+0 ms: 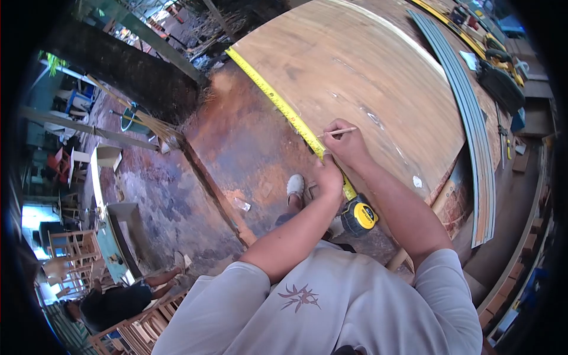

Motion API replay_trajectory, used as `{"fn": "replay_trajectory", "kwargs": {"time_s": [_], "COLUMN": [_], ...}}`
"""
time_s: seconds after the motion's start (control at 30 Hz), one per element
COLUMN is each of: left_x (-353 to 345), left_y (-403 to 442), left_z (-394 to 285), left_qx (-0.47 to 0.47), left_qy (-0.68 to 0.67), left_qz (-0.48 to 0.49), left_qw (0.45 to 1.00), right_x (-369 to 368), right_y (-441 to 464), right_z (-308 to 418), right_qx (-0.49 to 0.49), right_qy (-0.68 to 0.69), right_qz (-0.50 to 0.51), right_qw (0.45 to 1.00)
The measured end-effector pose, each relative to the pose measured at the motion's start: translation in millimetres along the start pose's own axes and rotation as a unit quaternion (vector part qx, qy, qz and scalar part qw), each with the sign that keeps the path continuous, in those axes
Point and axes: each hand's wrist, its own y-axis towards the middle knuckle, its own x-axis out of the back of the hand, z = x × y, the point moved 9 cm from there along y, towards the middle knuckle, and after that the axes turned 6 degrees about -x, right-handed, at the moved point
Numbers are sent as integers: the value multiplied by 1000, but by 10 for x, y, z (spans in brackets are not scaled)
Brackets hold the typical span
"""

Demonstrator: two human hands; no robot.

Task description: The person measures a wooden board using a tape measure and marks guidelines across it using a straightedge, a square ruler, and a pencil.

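A yellow tape measure blade runs along the near edge of a large wooden board. Its black and yellow case hangs past the board's edge, close to my body. With fingers closed, my left hand grips the blade a little short of the case. My right hand pinches a pencil, whose tip points left at the blade's edge. Whether the tip touches the wood I cannot tell.
Long grey strips lie across the board's right end, with a dark power tool beyond. A dark post stands at the far left. Another person is at lower left, near wooden frames. A pale scrap lies on the floor.
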Motion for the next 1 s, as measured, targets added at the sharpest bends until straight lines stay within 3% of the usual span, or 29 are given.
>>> {"fn": "replay_trajectory", "kwargs": {"time_s": [0.47,0.57,0.63,0.77,0.87,0.97,1.0], "left_x": [18,22,7,-45,-26,-15,-7], "left_y": [-67,-66,-60,-147,-155,-124,-113], "left_z": [-53,-39,-74,-193,-200,-171,-160], "left_qx": [16,15,-5,17,16,5,5], "left_qy": [19,14,-4,16,36,29,43], "left_qz": [-21,-28,-28,-6,-21,-15,-14], "left_qw": [999,999,1000,1000,999,999,999], "right_x": [-12,17,39,188,300,252,173], "right_y": [11,58,76,-35,-42,-14,-44], "right_z": [-33,-197,-195,-30,48,-19,67], "right_qx": [-30,-68,-61,-93,-68,-98,-112], "right_qy": [-32,30,163,172,95,172,321], "right_qz": [-2,6,17,5,-2,58,81], "right_qw": [999,997,985,981,993,979,937]}}
